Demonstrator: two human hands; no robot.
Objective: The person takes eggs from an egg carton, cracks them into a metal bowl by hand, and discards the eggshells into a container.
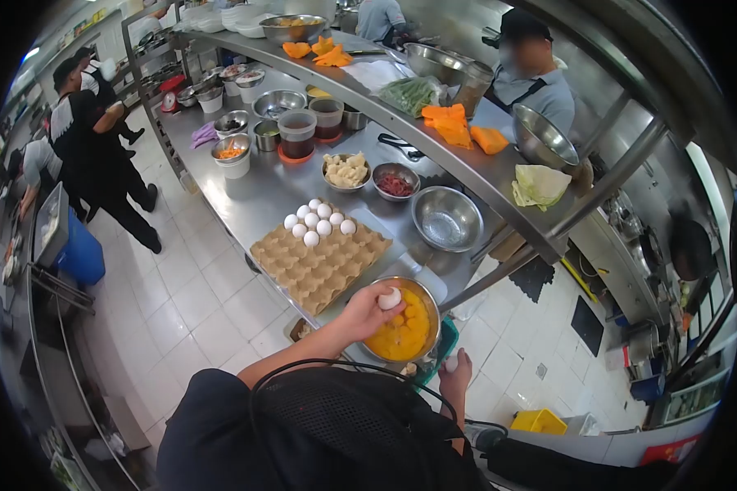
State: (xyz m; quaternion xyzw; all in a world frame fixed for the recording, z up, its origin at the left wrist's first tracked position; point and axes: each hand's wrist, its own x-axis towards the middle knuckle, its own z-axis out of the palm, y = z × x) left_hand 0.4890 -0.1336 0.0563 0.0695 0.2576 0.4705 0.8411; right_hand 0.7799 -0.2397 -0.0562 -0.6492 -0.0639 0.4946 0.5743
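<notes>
My left hand (364, 313) is closed around a white egg (390, 299), over the rim of a metal bowl (367, 352). Inside that bowl lie cracked eggs (401, 331), with yellow yolks in liquid. Lower right, beside a green bin (444, 342), my right hand (458, 376) is closed on a small white piece that looks like an egg or eggshell (452, 363). Beyond the left hand, a cardboard egg tray (315, 266) carries several white eggs (323, 212) at its far end; its nearer cups hold none.
An open metal bowl (448, 218) stands right of the tray, near bowls of cauliflower (345, 170) and dark red strips (396, 182). A metal shelf (368, 102) crosses above the table (205, 192). Several people stand around, one behind the shelf (540, 74).
</notes>
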